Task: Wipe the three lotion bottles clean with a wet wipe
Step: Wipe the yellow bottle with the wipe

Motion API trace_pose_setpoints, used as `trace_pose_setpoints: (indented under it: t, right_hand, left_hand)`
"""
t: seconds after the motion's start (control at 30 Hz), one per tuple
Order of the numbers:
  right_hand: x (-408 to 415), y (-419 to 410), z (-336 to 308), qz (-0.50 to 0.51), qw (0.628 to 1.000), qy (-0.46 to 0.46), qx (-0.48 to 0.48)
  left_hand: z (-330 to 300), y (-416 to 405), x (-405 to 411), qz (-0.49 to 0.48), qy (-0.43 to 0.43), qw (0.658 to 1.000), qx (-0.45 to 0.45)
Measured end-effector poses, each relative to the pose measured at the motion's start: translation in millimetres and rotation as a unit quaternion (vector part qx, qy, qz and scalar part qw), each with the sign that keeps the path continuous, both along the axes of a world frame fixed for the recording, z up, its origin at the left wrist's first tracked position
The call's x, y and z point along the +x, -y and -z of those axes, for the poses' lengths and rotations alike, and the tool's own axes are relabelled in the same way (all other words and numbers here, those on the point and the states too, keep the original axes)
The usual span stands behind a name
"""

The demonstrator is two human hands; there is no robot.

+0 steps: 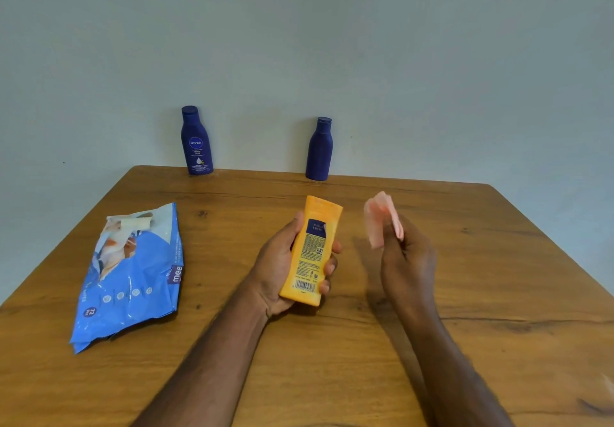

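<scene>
My left hand [279, 270] grips a yellow lotion bottle [312, 247] above the middle of the table, its printed back label and barcode facing me. A short gap to its right, my right hand [407, 257] pinches a folded pinkish wet wipe [382, 217] that sticks up from the fingers, apart from the bottle. Two dark blue lotion bottles stand upright at the table's far edge by the wall: the left blue bottle [196, 142] shows its label, the right blue bottle [319, 150] shows a plain side.
A blue wet-wipe pack [133, 280] lies flat on the left of the wooden table [498, 293], its flap peeled back. A pale wall rises right behind the far edge.
</scene>
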State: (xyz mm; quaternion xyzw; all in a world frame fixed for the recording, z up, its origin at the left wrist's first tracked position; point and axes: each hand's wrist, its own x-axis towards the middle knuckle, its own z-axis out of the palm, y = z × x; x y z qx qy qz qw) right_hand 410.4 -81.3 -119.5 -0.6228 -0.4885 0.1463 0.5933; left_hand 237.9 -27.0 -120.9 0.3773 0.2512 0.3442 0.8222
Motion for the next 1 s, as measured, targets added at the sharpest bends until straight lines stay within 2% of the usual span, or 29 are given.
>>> trace_pose_setpoints:
  t: [0.1, 0.2, 0.33, 0.47, 0.53, 0.63, 0.83, 1.0]
  right_hand:
    - [-15.8, 0.0, 2.8, -0.059, 0.993, 0.104, 0.006]
    - [-31.0, -6.1, 8.5, -0.124, 0.964, 0.232, -0.029]
    - [-36.3, -12.3, 7.9, -0.163, 0.94, 0.295, -0.046]
    - [-44.4, -6.9, 6.6, -0.236, 0.897, 0.365, -0.082]
    - [-48.8, -3.7, 5.4, -0.278, 0.885, 0.364, -0.081]
    - [-44.3, -2.1, 3.1, -0.306, 0.881, 0.354, -0.073]
    - [-38.3, -4.2, 4.2, -0.18, 0.901, 0.386, -0.087]
    - [-30.9, -11.7, 3.0, -0.12, 0.945, 0.288, -0.097]
  left_hand:
    - [0.2, 1.4, 3.5, 0.017, -0.014, 1.0, -0.003]
    - [4.8, -0.4, 6.3, 0.015, -0.05, 0.999, 0.008]
    - [1.3, 1.3, 9.4, -0.021, -0.049, 0.999, 0.006]
    - [3.6, -3.4, 4.9, -0.069, -0.022, 0.995, -0.063]
    - [5.7, -8.4, -0.6, -0.095, -0.008, 0.99, -0.107]
    - [4.5, -9.9, -4.8, -0.098, 0.003, 0.989, -0.115]
    - [3.3, -5.8, 4.9, -0.069, -0.006, 0.995, -0.077]
    - [5.6, -3.1, 7.6, -0.073, -0.063, 0.995, -0.028]
